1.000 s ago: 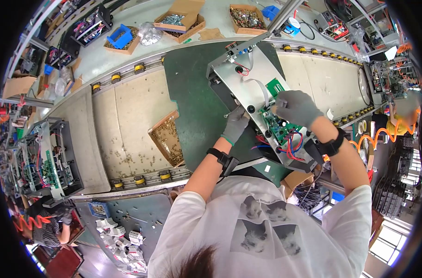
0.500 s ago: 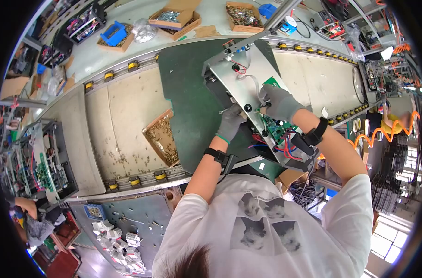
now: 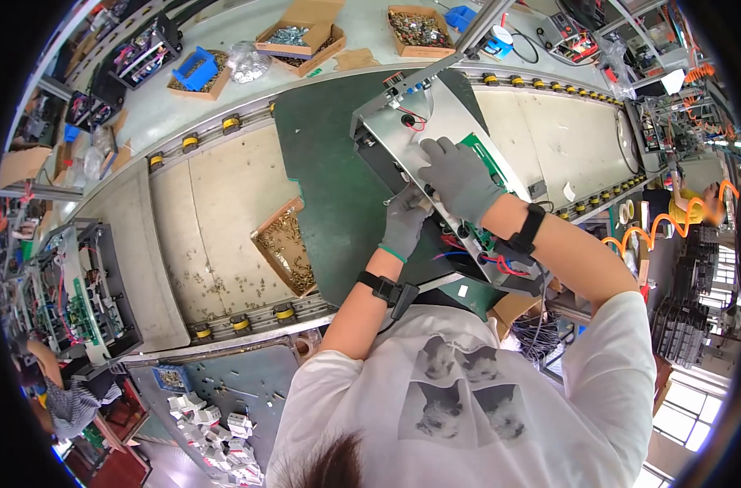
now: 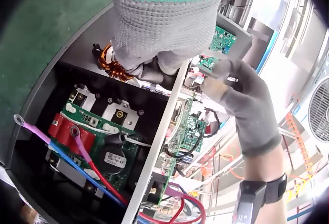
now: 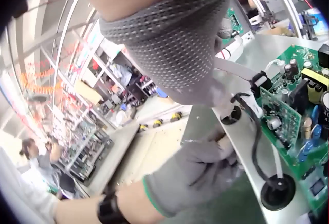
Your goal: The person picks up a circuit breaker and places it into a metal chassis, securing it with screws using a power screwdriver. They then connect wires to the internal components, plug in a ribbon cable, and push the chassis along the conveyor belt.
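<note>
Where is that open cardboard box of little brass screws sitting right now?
In the head view the box of screws lies on the conveyor to the person's left, against the left edge of the green mat, just left of the left hand.

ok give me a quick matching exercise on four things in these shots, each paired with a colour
Things:
1. circuit board
2. gloves on each hand
3. box of screws
4. shirt

Colours:
a. white
b. brown cardboard
c. green
d. grey

Pairs: 1-c, 2-d, 3-b, 4-a
</note>
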The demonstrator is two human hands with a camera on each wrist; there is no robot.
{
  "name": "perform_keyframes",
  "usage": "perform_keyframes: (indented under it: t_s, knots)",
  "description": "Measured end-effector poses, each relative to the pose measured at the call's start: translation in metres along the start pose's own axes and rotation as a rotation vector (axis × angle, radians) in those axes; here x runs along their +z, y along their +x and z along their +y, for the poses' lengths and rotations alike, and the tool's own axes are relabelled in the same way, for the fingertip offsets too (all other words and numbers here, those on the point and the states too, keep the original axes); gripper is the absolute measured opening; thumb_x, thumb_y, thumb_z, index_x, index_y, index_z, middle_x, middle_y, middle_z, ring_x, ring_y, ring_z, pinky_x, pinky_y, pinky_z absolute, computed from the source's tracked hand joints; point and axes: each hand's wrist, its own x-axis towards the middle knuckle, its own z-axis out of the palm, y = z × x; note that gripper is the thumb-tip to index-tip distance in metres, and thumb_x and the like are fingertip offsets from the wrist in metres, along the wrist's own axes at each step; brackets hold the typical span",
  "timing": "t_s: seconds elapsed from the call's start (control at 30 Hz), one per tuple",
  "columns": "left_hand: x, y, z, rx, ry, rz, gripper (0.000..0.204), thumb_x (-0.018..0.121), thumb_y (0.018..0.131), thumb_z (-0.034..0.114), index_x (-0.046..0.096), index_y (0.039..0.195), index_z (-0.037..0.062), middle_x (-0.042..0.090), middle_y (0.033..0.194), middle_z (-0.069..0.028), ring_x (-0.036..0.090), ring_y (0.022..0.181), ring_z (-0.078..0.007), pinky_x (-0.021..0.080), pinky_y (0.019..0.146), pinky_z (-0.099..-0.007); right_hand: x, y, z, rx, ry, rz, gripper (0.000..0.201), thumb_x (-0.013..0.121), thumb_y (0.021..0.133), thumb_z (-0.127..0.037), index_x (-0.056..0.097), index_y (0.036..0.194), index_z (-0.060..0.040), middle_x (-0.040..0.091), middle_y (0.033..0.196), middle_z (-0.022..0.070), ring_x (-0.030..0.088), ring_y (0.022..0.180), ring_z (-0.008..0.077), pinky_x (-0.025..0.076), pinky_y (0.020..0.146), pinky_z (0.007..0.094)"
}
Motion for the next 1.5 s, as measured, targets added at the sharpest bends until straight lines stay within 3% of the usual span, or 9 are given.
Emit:
perform_keyframes:
  t_s: [0.4, 0.5, 0.6, 0.77, 0.87, 1.0, 1.1, 1.27, 1.5]
  knots:
    - [0.001, -0.029, 0.007, 0.111, 0.223, 0.095, 0.029, 0.051, 0.088, -0.001, 0.055, 0.116, -0.0024, 0.061, 0.107, -0.0107, 0.059, 0.083, -0.0108, 0.048, 0.068, -0.0213, -0.023, -0.002, -0.013, -0.06, -0.411, -0.332, 0.028, 0.061, 0.076, -0.015, 0.067, 0.102, -0.0084, 0.049, 0.117, 0.0087, 0.047, 0.106, 0.025, 0.04, 0.078, 0.0316]
    - [-0.003, -0.036, 0.0, 0.449, 0.227, 0.223, 0.025, 0.05, 0.087, -0.003, 0.057, 0.111, -0.0027, 0.062, 0.103, -0.0088, 0.059, 0.082, -0.0104, 0.046, 0.068, -0.0209, -0.04, -0.021, -0.006, -0.093, -0.472, -0.005, 0.018, 0.061, 0.075, -0.014, 0.07, 0.088, -0.0074, 0.05, 0.113, 0.0083, 0.047, 0.102, 0.0229, 0.039, 0.077, 0.0307]
    - [-0.002, -0.041, 0.001, 0.475, 0.308, 0.235, 0.02, 0.049, 0.088, -0.002, 0.059, 0.105, -0.0017, 0.062, 0.099, -0.0076, 0.058, 0.077, -0.0093, 0.045, 0.066, -0.0201, -0.052, -0.034, 0.007, 0.087, -0.395, -0.082, 0.013, 0.06, 0.075, -0.015, 0.071, 0.082, -0.0096, 0.052, 0.105, 0.0061, 0.049, 0.097, 0.0209, 0.039, 0.075, 0.0304]
    - [0.025, -0.046, -0.001, 0.806, 0.739, 0.017, 0.02, 0.059, 0.083, 0.003, 0.059, 0.103, 0.0046, 0.058, 0.089, -0.0035, 0.05, 0.066, -0.0079, 0.044, 0.06, -0.0222, -0.022, -0.038, 0.038, -0.076, -0.562, -0.176, 0.01, 0.06, 0.077, -0.015, 0.069, 0.081, -0.0117, 0.054, 0.095, 0.0036, 0.052, 0.094, 0.0187, 0.041, 0.071, 0.0299]
    - [0.056, -0.053, 0.009, 0.595, 0.825, 0.137, 0.03, 0.068, 0.078, 0.009, 0.056, 0.106, 0.0064, 0.055, 0.082, -0.002, 0.05, 0.065, -0.0086, 0.043, 0.058, -0.0233, -0.015, -0.041, 0.044, -0.07, -0.488, -0.115, 0.009, 0.06, 0.077, -0.016, 0.068, 0.08, -0.0115, 0.056, 0.093, 0.004, 0.056, 0.091, 0.02, 0.044, 0.07, 0.0326]
    - [0.071, -0.04, 0.012, 0.274, 0.746, 0.184, 0.039, 0.071, 0.075, 0.013, 0.051, 0.107, 0.0062, 0.052, 0.073, 0.0002, 0.049, 0.061, -0.009, 0.045, 0.058, -0.0243, -0.007, -0.04, 0.045, 0.214, -0.147, -0.169, 0.011, 0.063, 0.076, -0.016, 0.067, 0.083, -0.0084, 0.063, 0.091, 0.0085, 0.063, 0.085, 0.0265, 0.051, 0.072, 0.0385]
    - [0.063, -0.031, 0.01, 0.303, 0.802, 0.168, 0.031, 0.068, 0.077, 0.008, 0.053, 0.104, 0.0059, 0.056, 0.075, -0.0007, 0.053, 0.063, -0.0085, 0.046, 0.06, -0.0243, -0.012, -0.037, 0.053, 0.35, 0.146, -0.287, 0.014, 0.063, 0.078, -0.016, 0.065, 0.088, -0.0056, 0.066, 0.084, 0.0094, 0.066, 0.076, 0.0234, 0.052, 0.065, 0.0344]
    - [0.041, -0.027, 0.0, 0.5, 0.769, 0.022, 0.02, 0.06, 0.081, -0.001, 0.056, 0.1, 0.0042, 0.06, 0.081, -0.0032, 0.056, 0.069, -0.008, 0.047, 0.063, -0.0242, 0.009, -0.047, 0.071, 0.737, 1.481, -0.404, 0.014, 0.058, 0.088, -0.013, 0.062, 0.095, -0.0028, 0.066, 0.077, 0.0071, 0.063, 0.063, 0.0113, 0.048, 0.05, 0.0221]
    - [0.042, -0.035, -0.005, 0.459, 0.658, -0.059, 0.016, 0.06, 0.084, 0.004, 0.059, 0.1, 0.0019, 0.059, 0.09, -0.0085, 0.056, 0.076, -0.0135, 0.047, 0.069, -0.0268, 0.01, -0.056, 0.047, 0.766, 1.56, -0.327, 0.017, 0.059, 0.089, -0.015, 0.061, 0.097, 0.0002, 0.066, 0.079, 0.0068, 0.059, 0.058, 0.0088, 0.045, 0.048, 0.0202]
